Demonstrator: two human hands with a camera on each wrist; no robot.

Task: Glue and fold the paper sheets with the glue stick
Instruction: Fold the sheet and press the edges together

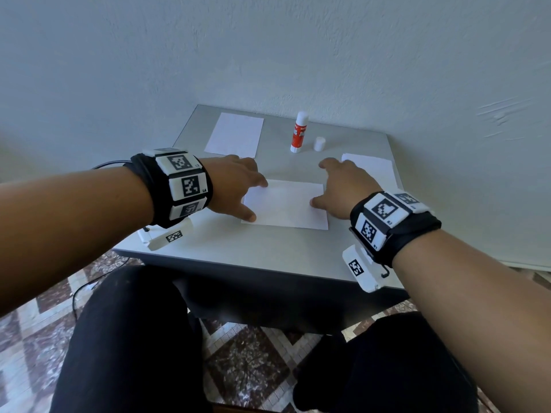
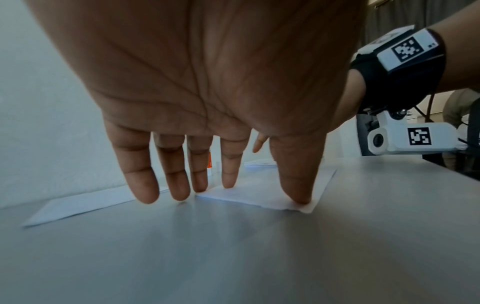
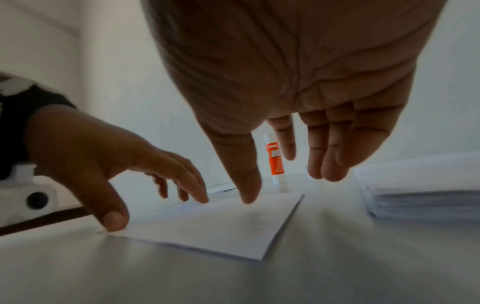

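A folded white paper sheet (image 1: 286, 205) (image 3: 221, 228) lies flat in the middle of the grey table (image 1: 268, 248). My left hand (image 1: 238, 186) (image 2: 221, 191) presses its left edge with straight fingers, the thumb on the near left corner. My right hand (image 1: 337, 189) (image 3: 280, 185) hovers over the sheet's right edge, fingers straight, thumb tip touching the paper. The red and white glue stick (image 1: 299, 132) (image 3: 276, 164) stands upright and uncapped at the back of the table. Its white cap (image 1: 319, 143) stands just to its right.
A single white sheet (image 1: 235, 135) lies at the back left. A stack of white sheets (image 1: 372, 168) (image 3: 420, 191) sits at the right edge beside my right hand. The wall rises right behind the table. My knees are below the front edge.
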